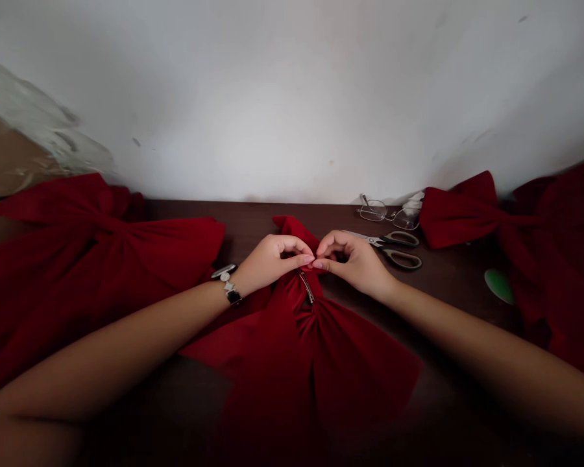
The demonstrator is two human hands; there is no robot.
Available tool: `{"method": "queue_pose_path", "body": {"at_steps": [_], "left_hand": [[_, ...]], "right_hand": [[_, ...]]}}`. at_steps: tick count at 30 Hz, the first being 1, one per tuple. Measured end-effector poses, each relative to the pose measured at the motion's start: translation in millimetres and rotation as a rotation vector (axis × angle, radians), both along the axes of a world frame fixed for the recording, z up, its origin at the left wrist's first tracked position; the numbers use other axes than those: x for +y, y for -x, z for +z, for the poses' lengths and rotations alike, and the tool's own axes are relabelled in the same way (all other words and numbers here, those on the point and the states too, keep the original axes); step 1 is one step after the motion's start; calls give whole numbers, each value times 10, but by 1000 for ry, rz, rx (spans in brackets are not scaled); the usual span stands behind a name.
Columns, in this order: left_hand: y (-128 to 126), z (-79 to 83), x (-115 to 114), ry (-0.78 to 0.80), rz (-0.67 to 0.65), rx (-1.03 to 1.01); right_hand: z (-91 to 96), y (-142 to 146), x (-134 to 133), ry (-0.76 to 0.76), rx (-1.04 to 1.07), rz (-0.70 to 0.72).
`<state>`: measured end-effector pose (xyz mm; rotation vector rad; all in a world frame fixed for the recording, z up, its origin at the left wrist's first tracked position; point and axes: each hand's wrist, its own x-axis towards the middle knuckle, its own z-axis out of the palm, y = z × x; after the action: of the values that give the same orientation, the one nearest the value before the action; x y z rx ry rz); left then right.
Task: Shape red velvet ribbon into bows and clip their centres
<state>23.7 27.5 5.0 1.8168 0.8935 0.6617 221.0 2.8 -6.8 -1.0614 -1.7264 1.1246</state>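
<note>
A large red fabric bow (365, 350) lies in front of me, gathered at its middle into tight folds. Just above the gathers, a narrow metal clip (307, 288) rests on the red cloth. My left hand (285, 258), with a watch (228, 282) at the wrist, is closed in a pinch over the bow's upper part. Thumb and fingertips of my right hand (348, 259) pinch too, meeting the left fingertips. Whatever sits between the fingertips is too small to make out. A red cloth end (294, 227) shows behind the hands.
Black-handled scissors (401, 240) lie just right of my right hand, with eyeglasses (374, 210) behind them. More red bows stand at the left (170, 250) and right (460, 211). A green round item (498, 286) lies on the dark table (189, 209). A white wall (272, 97) rises behind.
</note>
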Motion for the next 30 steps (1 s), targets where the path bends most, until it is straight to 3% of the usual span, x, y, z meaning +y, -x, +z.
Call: {"method": "queue_pose_path", "body": {"at_steps": [16,30], "left_hand": [[7,-43,18,-51,-19,-21],[12,-49,-13,-113,4,-19]], "right_hand": [[-39,-18,-61,-507,-250,-15],[43,9,-96,-513,-360,-90]]}}
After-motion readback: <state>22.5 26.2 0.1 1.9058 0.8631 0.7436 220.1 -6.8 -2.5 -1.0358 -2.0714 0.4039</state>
